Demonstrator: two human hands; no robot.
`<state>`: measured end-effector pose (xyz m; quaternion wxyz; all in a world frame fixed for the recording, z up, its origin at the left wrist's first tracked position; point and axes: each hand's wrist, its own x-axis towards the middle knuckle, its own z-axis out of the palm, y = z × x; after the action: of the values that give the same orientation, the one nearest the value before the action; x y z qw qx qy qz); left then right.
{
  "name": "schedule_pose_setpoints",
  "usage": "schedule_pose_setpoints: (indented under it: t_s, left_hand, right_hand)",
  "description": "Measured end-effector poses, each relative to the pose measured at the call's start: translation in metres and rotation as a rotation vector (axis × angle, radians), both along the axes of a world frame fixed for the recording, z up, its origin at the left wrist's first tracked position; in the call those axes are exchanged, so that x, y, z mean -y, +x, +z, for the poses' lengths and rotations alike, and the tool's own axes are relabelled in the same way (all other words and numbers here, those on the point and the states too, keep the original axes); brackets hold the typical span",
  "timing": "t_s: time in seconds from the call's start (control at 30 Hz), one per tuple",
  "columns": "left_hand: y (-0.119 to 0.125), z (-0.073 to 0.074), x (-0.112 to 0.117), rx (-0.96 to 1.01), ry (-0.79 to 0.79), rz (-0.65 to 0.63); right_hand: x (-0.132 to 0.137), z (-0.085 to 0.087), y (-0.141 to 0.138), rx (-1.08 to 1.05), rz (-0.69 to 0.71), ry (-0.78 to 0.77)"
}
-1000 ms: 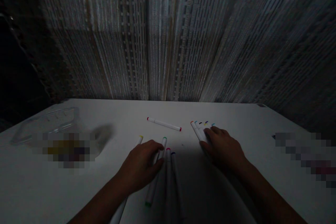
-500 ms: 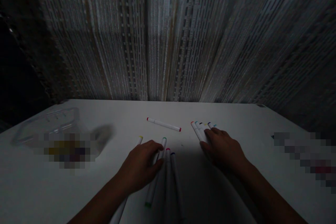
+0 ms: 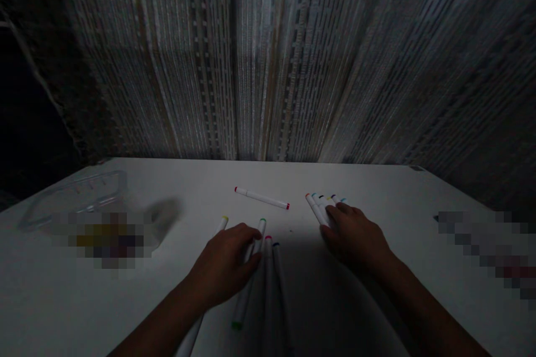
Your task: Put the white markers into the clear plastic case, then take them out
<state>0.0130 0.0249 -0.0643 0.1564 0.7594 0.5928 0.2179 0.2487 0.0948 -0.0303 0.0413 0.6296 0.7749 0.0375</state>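
Observation:
My left hand (image 3: 228, 262) has its thumb and fingers closed around a green-ended white marker (image 3: 261, 227). Beneath that wrist passes a yellow-ended marker (image 3: 223, 224). Just right of the left hand lie a pink-ended marker (image 3: 268, 268) and a dark-blue-ended marker (image 3: 280, 273), side by side and pointing away from me. My right hand (image 3: 358, 237) is wrapped over a row of several white markers (image 3: 315, 207). Their red, blue, black, yellow and purple ends stick out past the fingers, while the hand covers their lower parts.
A lone red-ended marker (image 3: 262, 198) lies crosswise on the white table (image 3: 201, 184), beyond my hands. At left stands a clear plastic container (image 3: 113, 189), partly pixelated. Another pixelated object (image 3: 481, 240) is at right. A striped curtain (image 3: 259, 67) hangs behind the table. The light is dim.

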Motion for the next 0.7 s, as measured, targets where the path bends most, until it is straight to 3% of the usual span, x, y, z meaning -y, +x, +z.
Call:
schedule_pose_setpoints:
  t_s: [0.27, 0.5, 0.7]
  left_hand:
    - [-0.0004, -0.0006, -0.0005, 0.005, 0.011, -0.004]
    - [0.0001, -0.0007, -0.0005, 0.009, 0.024, -0.002]
    - [0.0001, 0.0006, 0.0004, 0.015, 0.014, -0.003]
  right_hand:
    - [-0.0024, -0.0039, 0.0024, -0.014, -0.009, 0.020]
    - [-0.0004, -0.0033, -0.0009, -0.020, 0.112, 0.029]
    - [-0.0010, -0.0046, -0.0010, -0.004, 0.092, 0.030]
